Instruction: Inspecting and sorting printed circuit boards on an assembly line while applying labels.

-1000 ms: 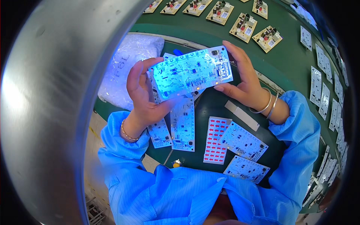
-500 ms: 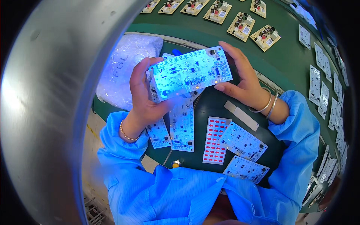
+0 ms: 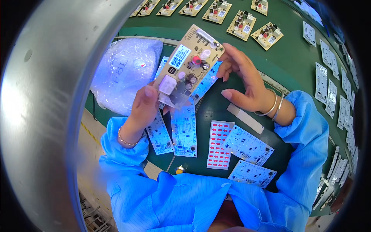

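Note:
My left hand [image 3: 143, 110] grips the lower left end of a tan circuit board [image 3: 189, 67], held tilted above the bench. Its component side faces up, with capacitors, a red part, a white connector and a label. Beside the upper right corner is my right hand [image 3: 247, 79], thumb and fingers apart; a fingertip is at the corner, and I cannot tell whether it touches. Beneath the held board, white circuit boards [image 3: 184, 131] lie overlapping under blue light. A sheet of red arrow stickers [image 3: 219, 154] lies to the right, partly under another white board [image 3: 249, 145].
A clear plastic bag [image 3: 123, 77] bulges at the left. Tan boards [image 3: 241, 25] stand in a row at the back, and many white boards [image 3: 320, 83] line the right. A pale strip [image 3: 245, 118] lies near my right wrist. A large metal surface [image 3: 42, 116] fills the far left.
The held board has been flipped from its pale underside to its component side and now slants more steeply. My right hand has let go of its edge, fingers curling beside the corner.

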Motion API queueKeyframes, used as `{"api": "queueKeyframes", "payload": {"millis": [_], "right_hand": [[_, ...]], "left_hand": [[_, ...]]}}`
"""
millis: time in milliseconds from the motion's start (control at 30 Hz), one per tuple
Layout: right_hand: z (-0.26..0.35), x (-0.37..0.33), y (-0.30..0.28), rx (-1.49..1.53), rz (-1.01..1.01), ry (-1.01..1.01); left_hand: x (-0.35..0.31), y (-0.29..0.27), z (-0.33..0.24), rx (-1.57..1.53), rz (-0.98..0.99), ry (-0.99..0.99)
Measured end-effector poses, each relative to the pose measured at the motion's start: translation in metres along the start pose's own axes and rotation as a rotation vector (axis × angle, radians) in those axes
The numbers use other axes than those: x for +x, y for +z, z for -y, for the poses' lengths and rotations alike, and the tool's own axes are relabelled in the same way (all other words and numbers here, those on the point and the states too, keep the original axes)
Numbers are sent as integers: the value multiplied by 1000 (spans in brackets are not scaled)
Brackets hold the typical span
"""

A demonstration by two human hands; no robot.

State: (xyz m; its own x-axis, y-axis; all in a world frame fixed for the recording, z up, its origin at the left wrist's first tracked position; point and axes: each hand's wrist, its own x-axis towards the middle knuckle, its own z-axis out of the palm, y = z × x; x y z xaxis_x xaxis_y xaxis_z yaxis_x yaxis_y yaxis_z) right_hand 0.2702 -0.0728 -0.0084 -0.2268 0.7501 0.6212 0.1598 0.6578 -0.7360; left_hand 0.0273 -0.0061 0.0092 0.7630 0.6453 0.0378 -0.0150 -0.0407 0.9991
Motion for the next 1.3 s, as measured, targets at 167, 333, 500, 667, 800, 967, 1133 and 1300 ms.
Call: {"api": "queueKeyframes", "payload": {"millis": [167, 333, 500, 667, 800, 967, 1133, 1300], "right_hand": [[2, -1, 0, -14, 2, 20], [2, -1, 1, -81, 13, 27], [3, -1, 0, -91, 5, 29], [3, -2, 0, -105, 2, 48], [2, -2, 0, -132, 6, 52], [3, -2, 1, -133, -6, 53], [2, -4, -5, -67, -126, 7], [14, 17, -5, 751, -145, 704]], "left_hand": [[0, 6, -6, -305, -28, -80], [1, 3, 3, -436, 126, 104], [9, 3, 5, -581, 199, 113], [10, 4, 8, -703, 267, 92], [13, 1, 9, -767, 345, 86], [14, -2, 9, -894, 274, 20], [11, 4, 13, -815, 186, -68], [-5, 4, -8, -55, -1, -303]]}}
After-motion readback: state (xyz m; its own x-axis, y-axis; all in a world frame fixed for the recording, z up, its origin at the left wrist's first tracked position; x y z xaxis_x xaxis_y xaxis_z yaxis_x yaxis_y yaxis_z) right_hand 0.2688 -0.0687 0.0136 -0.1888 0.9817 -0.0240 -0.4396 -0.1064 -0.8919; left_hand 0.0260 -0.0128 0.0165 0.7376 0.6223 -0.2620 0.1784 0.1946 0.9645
